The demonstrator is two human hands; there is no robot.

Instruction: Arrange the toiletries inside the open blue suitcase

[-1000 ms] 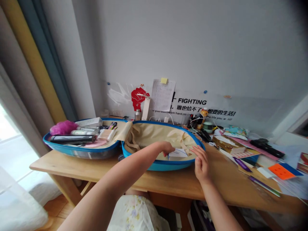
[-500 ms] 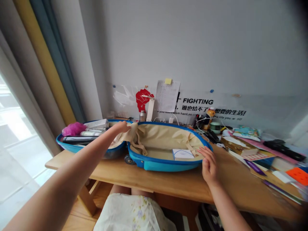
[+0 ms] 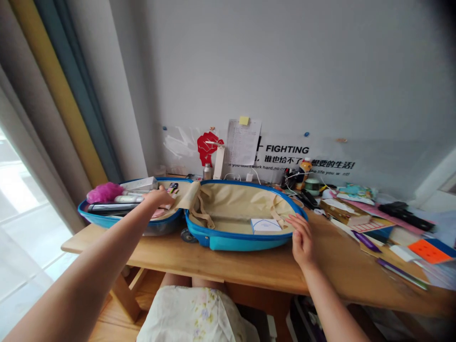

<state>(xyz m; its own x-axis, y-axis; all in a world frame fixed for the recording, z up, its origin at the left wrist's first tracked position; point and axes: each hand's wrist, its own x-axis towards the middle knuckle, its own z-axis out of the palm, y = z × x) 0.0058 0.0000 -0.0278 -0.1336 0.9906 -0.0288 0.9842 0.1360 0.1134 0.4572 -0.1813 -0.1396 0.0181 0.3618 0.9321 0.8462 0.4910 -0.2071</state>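
My left grip (image 3: 159,196) is at the cosmetics (image 3: 128,199), closure unclear; my open right grip (image 3: 302,242) rests on the blue suitcase (image 3: 231,243), probably steadying it.

Left hand (image 3: 160,197), right hand (image 3: 302,242) bare; cream garment (image 3: 194,316) over lap, faint lilac-and-yellow floral print, soft folds.

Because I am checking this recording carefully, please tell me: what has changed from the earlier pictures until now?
The left hand moved away from the white box, which lies in the right half of the open blue suitcase, and went across to the left half, where it is now down over the items. The right hand stayed near the suitcase rim, and the box stayed in place.
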